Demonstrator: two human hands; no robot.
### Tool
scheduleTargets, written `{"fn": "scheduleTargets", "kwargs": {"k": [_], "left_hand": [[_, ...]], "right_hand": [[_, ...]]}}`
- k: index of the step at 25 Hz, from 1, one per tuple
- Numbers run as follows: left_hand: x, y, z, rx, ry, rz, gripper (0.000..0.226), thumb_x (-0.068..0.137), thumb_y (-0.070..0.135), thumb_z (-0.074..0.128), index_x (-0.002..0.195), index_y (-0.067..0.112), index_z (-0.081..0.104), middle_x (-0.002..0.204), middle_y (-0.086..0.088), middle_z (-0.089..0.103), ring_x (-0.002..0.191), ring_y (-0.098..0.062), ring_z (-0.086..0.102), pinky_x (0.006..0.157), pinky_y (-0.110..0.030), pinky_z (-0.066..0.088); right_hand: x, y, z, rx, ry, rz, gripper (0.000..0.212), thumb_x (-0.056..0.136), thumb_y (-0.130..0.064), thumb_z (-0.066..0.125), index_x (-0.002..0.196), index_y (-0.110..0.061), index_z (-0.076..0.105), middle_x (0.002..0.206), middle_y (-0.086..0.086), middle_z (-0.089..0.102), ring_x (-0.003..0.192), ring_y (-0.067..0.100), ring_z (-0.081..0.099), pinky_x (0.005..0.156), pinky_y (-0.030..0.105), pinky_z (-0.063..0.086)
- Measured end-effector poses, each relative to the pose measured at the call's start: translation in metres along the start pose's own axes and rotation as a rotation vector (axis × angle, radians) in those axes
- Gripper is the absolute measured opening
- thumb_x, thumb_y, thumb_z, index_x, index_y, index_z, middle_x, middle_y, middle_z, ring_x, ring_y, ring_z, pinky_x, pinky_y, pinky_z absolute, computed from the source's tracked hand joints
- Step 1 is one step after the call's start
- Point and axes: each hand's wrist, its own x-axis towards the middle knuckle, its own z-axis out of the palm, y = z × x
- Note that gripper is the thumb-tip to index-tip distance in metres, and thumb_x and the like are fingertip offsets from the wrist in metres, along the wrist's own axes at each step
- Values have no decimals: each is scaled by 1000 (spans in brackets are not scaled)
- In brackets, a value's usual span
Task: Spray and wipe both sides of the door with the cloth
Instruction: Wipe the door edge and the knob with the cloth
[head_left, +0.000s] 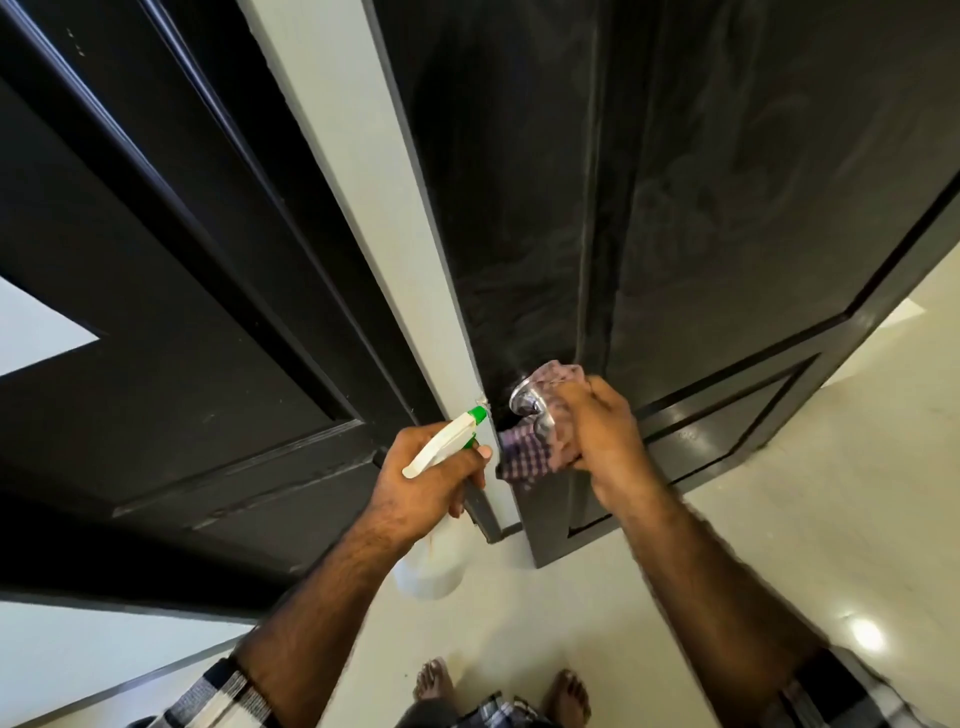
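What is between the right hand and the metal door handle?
In the head view, the checked cloth lies between the right hand and the door handle.

— What colour is the door (727, 182)?
— Black, beside a pale grey frame (363, 182).
— The cloth (524, 457)?
— Purple and white checks.
— The spray bottle (441, 447)?
— White with a green nozzle.

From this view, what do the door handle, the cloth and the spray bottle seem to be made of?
Door handle: looks like polished metal, since it shows bright mirror-like reflections.
Cloth: woven fabric with a purple and white check, soft and crumpled in the right hand.
Spray bottle: likely plastic, with a matte white head, a green nozzle and a translucent body.
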Motion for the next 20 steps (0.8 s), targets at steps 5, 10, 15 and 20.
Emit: {"fn": "scheduleTargets", "kwargs": {"k": [5, 10, 15, 20], "left_hand": [[-7, 6, 4, -65, 32, -10, 32, 95, 21, 76, 119, 14, 57, 77, -8, 76, 51, -16, 60, 58, -21, 58], [-16, 13, -7, -58, 38, -14, 35, 95, 21, 76, 122, 20, 54, 79, -7, 77, 53, -16, 61, 59, -21, 58], [-16, 12, -13, 6, 17, -32, 38, 93, 20, 77, 124, 11, 57, 77, -9, 76, 51, -14, 60, 60, -28, 58], [-15, 6, 2, 88, 94, -126, 36, 90, 17, 79, 117, 18, 55, 95, -15, 69, 67, -16, 64, 52, -25, 52]], "right_hand": [[-20, 18, -1, -1746, -186, -778, 57, 99, -33, 57, 154, -24, 42, 160, 20, 32, 144, 48, 36, 111, 63, 47], [-5, 40, -7, -739, 157, -782, 36, 93, -35, 71, 127, -27, 61, 134, 4, 48, 104, 24, 66, 72, 37, 66], [0, 15, 7, 630, -32, 279, 28, 100, -38, 62, 114, -16, 73, 95, 8, 75, 65, 15, 72, 53, 30, 59], [-20, 20, 18, -205, 133, -247, 21, 99, -25, 72, 119, -21, 66, 126, 12, 64, 87, 15, 75, 61, 22, 60]]}}
